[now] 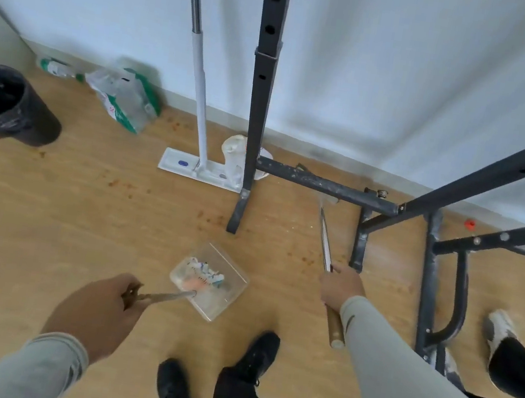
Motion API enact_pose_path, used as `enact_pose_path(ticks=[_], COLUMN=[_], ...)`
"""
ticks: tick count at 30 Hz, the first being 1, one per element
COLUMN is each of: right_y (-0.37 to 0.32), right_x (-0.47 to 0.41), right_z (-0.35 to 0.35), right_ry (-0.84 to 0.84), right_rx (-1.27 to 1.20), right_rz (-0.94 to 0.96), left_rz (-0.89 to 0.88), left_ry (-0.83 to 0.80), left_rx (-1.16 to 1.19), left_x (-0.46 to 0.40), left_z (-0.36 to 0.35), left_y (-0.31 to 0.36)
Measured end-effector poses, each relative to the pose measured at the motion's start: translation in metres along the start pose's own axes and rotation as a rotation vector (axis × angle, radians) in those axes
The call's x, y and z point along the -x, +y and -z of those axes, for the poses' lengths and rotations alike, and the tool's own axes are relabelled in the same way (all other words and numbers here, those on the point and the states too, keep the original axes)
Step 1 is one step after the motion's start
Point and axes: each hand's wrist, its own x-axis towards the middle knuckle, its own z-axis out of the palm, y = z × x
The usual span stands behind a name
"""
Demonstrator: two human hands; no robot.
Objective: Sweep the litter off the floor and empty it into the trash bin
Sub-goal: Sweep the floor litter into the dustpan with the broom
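Clear dustpan w/ litter, prob. wrappers

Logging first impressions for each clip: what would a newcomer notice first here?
Probably the clear dustpan at centre, already holding colourful litter, carried by its handle in the left hand. The right hand grips a broom reaching under the dark metal rack, and the black trash bin stands far left.

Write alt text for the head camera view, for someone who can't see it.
A person stands on a wood floor, the left hand holding a clear dustpan with litter in it, the right hand gripping a broom. A black trash bin stands far left near the wall, with a mop and metal rack ahead.
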Motion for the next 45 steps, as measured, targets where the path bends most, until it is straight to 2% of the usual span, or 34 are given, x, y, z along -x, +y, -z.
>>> enact_pose_path(ticks=[4,8,12,18,22,25,27,31,34,38,42,45], right_y=[-0.016,-0.02,0.014,0.092,0.12,0.112,0.092,0.048,0.033,0.069,0.116,0.128], right_x=[-0.073,-0.105,-0.057,0.05,0.093,0.105,0.081,0.0,-0.028,0.009,0.057,0.077], right_z=[-0.031,-0.064,-0.073,-0.042,-0.004,0.021,0.027,0.009,-0.021,-0.039,-0.008,0.027], right_ry=[-0.008,-0.098,-0.138,-0.307,-0.297,-0.24,-0.172,-0.087,-0.156,-0.252,-0.325,-0.28], right_rx=[-0.017,0.253,0.418,0.552,0.423,0.298,0.278,0.4,0.521,0.644,0.564,0.412], right_rz=[0.002,0.029,-0.003,-0.081,-0.104,-0.102,-0.083,0.035,0.016,-0.046,-0.161,-0.145], left_rz=[0.033,0.024,0.004,-0.026,-0.02,-0.023,-0.025,-0.02,-0.022,-0.014,-0.021,-0.039], left_ry=[0.03,0.075,0.072,0.054,0.044,0.056,0.052,0.063,0.095,0.091,0.073,0.044], left_rx=[0.046,0.016,-0.009,-0.009,0.017,0.026,0.007,-0.004,-0.014,-0.019,-0.002,-0.004], left_x=[-0.018,-0.031,-0.029,-0.021,-0.019,-0.018,-0.02,-0.026,-0.03,-0.029,-0.024,-0.015], left_z=[-0.029,-0.049,-0.052,-0.041,-0.037,-0.038,-0.038,-0.038,-0.042,-0.042,-0.034,-0.032], left_y=[0.021,0.028,0.024,0.025,0.025,0.024,0.024,0.023,0.024,0.027,0.027,0.027])
